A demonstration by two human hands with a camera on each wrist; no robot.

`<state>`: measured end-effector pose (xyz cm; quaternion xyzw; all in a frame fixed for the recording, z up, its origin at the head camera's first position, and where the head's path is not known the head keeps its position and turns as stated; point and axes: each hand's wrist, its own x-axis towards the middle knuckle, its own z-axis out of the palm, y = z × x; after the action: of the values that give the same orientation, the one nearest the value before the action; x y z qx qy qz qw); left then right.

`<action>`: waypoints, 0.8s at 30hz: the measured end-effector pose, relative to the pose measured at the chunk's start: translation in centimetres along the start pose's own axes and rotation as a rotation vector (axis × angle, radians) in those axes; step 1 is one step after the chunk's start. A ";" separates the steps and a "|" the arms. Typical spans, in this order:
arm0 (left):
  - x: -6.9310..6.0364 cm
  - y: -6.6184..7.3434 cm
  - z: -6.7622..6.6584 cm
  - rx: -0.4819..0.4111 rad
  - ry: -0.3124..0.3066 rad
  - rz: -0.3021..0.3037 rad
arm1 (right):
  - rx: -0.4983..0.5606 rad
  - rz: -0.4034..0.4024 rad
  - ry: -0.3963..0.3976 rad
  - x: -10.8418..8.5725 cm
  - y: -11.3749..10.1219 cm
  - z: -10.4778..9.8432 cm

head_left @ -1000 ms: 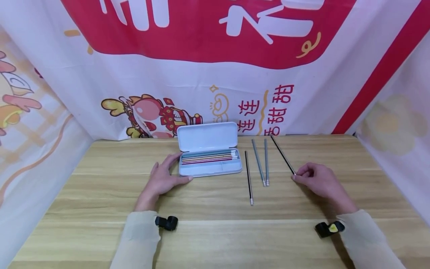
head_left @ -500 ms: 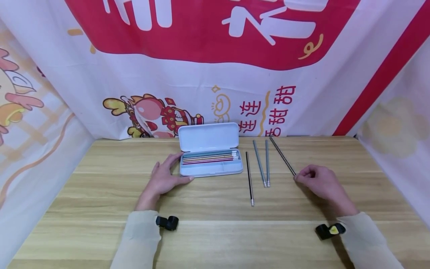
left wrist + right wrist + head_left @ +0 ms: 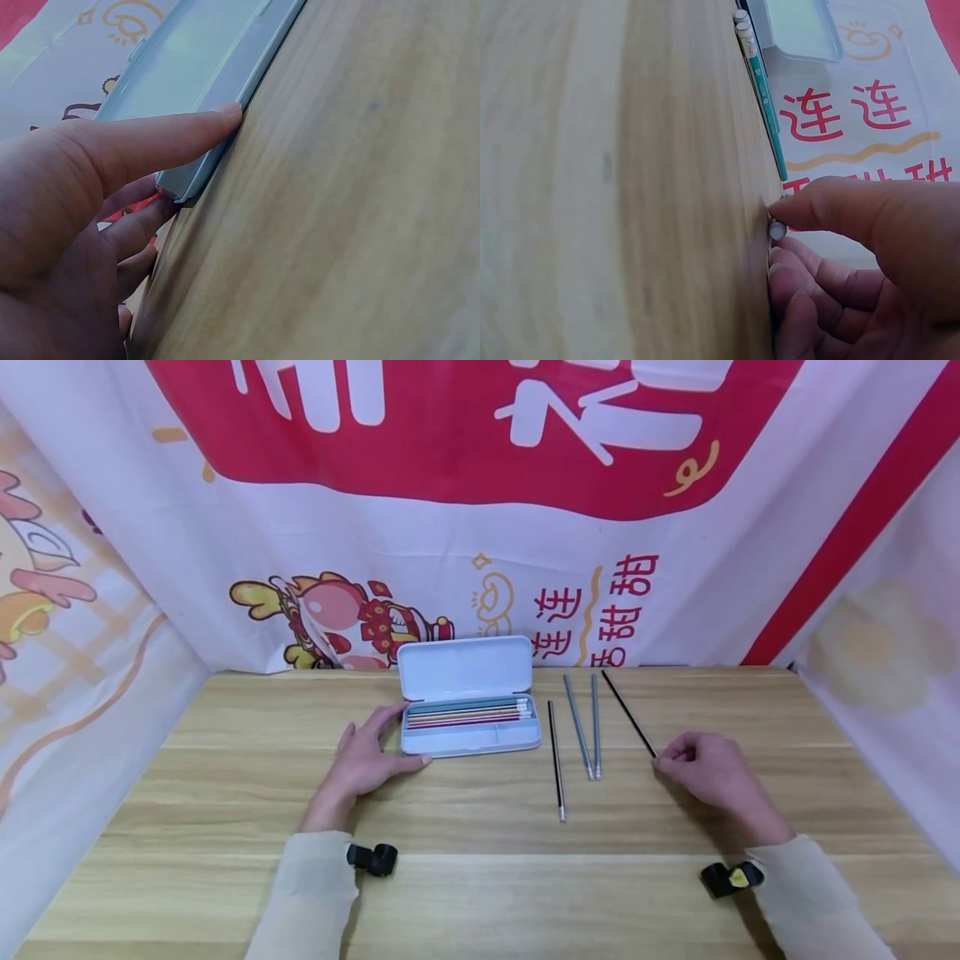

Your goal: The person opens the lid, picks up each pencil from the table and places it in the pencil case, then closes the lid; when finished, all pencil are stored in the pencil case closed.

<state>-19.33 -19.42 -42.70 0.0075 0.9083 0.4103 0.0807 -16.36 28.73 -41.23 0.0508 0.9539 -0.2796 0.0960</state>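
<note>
A light blue pencil case lies with its lid raised and several pencils in its rear compartment. My left hand holds its left end, thumb on the front edge and fingers around the back corner. On the right, my right hand pinches a black pencil by its eraser end; the pencil slants away on the table. In the right wrist view the pencil's end shows between thumb and fingers. Two teal pencils and another black pencil lie between the case and that hand.
The wooden table reaches back to a printed cloth hanging behind the case. More cloth hangs along the left and right sides. A small black camera sits on each wrist.
The pinched black pencil and my right hand have shifted very slightly; the pencil looks turned about its length. My left hand stays on the case. The head view has moved a little.
</note>
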 end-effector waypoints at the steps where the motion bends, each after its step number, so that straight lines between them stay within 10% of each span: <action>1: 0.0 0.0 0.0 -0.002 0.000 0.002 | 0.002 0.005 -0.003 -0.1 -0.1 0.0; 24: -0.1 0.0 0.0 0.006 -0.001 -0.005 | 0.425 0.049 -0.035 0.1 1.2 -1.3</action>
<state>-19.25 -19.42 -42.70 0.0055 0.9094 0.4075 0.0824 -16.50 30.46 -40.83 0.0880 0.8702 -0.4729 0.1066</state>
